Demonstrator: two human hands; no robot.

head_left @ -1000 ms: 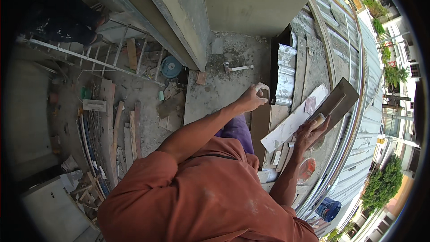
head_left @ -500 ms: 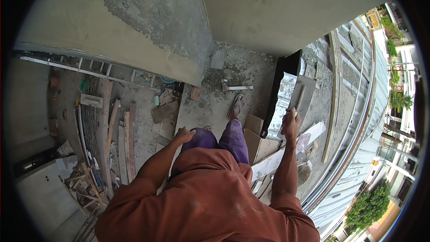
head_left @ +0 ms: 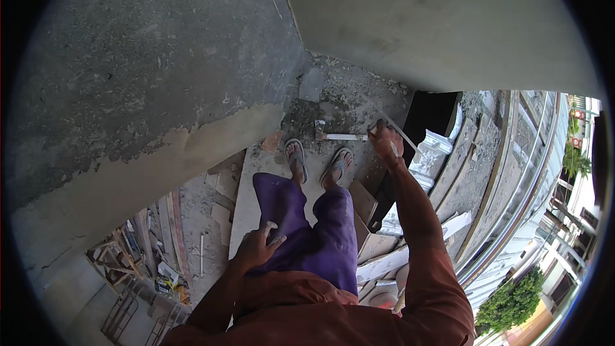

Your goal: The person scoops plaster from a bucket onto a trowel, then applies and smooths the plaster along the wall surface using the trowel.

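Gripping a trowel are the right hand's fingers.

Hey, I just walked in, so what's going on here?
A person grips a flat trowel, seen nearly edge-on, in the right hand. The left hand, apparently empty, is over the purple trousers. A hammer lies on the floor ahead of the feet. The wall on the left is part pale and smooth, part rough grey.
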